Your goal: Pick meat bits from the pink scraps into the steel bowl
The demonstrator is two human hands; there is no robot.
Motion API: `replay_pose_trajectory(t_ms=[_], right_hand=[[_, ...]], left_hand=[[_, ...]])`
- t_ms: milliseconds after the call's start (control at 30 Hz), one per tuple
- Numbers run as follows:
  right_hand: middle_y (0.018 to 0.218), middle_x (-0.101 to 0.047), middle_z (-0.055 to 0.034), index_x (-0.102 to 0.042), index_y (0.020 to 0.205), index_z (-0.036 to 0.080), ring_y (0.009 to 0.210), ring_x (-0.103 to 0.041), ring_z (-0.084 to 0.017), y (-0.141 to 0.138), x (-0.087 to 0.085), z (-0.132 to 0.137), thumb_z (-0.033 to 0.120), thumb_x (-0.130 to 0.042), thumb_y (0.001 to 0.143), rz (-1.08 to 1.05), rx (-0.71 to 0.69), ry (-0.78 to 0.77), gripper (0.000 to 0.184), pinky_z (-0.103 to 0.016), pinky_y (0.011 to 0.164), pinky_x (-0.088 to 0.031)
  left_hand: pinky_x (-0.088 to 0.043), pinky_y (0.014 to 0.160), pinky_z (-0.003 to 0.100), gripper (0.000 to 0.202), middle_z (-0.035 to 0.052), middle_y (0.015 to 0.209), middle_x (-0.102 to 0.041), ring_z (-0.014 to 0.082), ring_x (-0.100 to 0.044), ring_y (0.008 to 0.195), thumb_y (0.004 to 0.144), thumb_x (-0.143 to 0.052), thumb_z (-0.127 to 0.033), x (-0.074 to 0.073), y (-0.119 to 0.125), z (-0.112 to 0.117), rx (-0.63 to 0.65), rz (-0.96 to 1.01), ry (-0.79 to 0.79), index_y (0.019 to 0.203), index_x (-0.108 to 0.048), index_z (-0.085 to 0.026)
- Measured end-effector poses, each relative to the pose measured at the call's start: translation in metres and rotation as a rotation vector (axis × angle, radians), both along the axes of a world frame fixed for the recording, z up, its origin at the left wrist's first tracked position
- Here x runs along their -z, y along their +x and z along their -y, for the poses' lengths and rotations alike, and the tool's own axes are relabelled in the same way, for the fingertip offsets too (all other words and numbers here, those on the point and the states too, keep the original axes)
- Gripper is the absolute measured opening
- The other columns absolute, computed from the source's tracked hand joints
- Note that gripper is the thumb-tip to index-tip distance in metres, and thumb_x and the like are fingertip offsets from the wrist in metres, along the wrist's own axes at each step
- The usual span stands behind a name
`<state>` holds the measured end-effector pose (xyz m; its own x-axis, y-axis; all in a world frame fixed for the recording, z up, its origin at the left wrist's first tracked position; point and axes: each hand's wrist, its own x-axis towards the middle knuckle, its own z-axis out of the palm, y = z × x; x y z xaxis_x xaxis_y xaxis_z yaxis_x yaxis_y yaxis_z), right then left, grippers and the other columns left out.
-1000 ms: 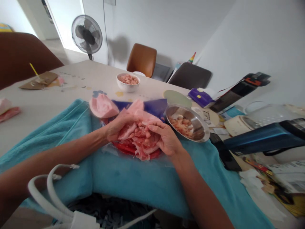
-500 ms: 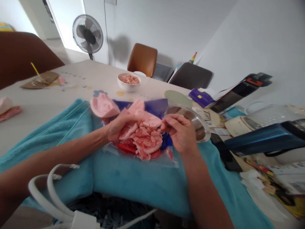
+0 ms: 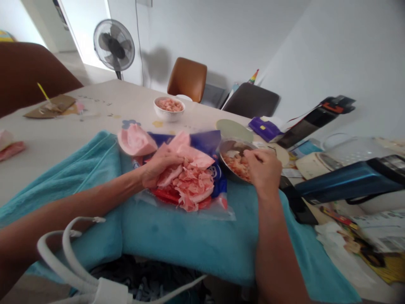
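Observation:
My left hand (image 3: 158, 169) is closed on a pomelo segment (image 3: 171, 176) above a heap of pink membrane scraps (image 3: 194, 185). Pink pith and peel pieces (image 3: 201, 157) lie against the heap, and a cupped pomelo rind (image 3: 136, 141) sits to its left. All this rests on a blue and red plastic bag (image 3: 218, 192). My right hand (image 3: 264, 169) is over the right rim of a metal bowl (image 3: 223, 145) holding pomelo pulp (image 3: 237, 164). Its fingers are pinched together, and anything between them is hidden.
A teal towel (image 3: 186, 236) covers the near table edge. Farther back stands a white bowl (image 3: 169, 114) of pulp. To the right are a blue bottle (image 3: 341, 179), a phone (image 3: 299, 202) and a purple box (image 3: 265, 128). White cables (image 3: 68, 257) hang in front.
My right hand has moved right, from beside the pomelo heap to over the metal bowl. The bowl now shows its pulp and sits less tilted. My left hand stays on the segment.

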<state>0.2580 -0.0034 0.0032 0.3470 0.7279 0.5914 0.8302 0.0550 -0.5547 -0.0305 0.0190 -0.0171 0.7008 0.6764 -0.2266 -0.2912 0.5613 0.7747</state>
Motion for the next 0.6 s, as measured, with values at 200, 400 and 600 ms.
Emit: replay_pose_trajectory(t_ms=[200, 400, 600], right_hand=[[0.092, -0.07, -0.0067, -0.07, 0.082, 0.022, 0.083, -0.066, -0.023, -0.007, -0.002, 0.002, 0.027, -0.059, 0.078, -0.005, 0.001, 0.066, 0.013, -0.042, 0.083, -0.052], [0.079, -0.07, -0.0035, -0.069, 0.074, 0.022, 0.078, -0.065, -0.021, -0.056, -0.005, 0.017, 0.035, -0.058, 0.087, -0.1, -0.215, 0.101, 0.021, -0.036, 0.078, -0.051], [0.09, -0.077, -0.0029, -0.074, 0.087, 0.021, 0.084, -0.07, -0.019, -0.109, 0.011, 0.028, 0.03, -0.063, 0.083, -0.384, -0.592, -0.183, 0.015, -0.032, 0.081, -0.054]], left_hand=[[-0.045, 0.04, 0.019, 0.017, 0.0068, 0.06, -0.064, 0.0115, -0.057, 0.043, 0.086, -0.059, -0.024, 0.004, 0.0, 0.0, 0.015, 0.011, 0.017, 0.08, -0.067, -0.01], [-0.045, 0.04, 0.019, 0.019, 0.0058, 0.06, -0.065, 0.0115, -0.057, 0.043, 0.084, -0.066, -0.029, 0.003, 0.0, 0.001, 0.009, 0.008, -0.006, 0.085, -0.069, -0.01], [-0.047, 0.042, 0.021, 0.012, 0.0047, 0.062, -0.068, 0.0123, -0.059, 0.044, 0.081, -0.069, -0.022, 0.0, 0.002, 0.004, -0.054, -0.009, 0.044, 0.085, -0.069, -0.01]])
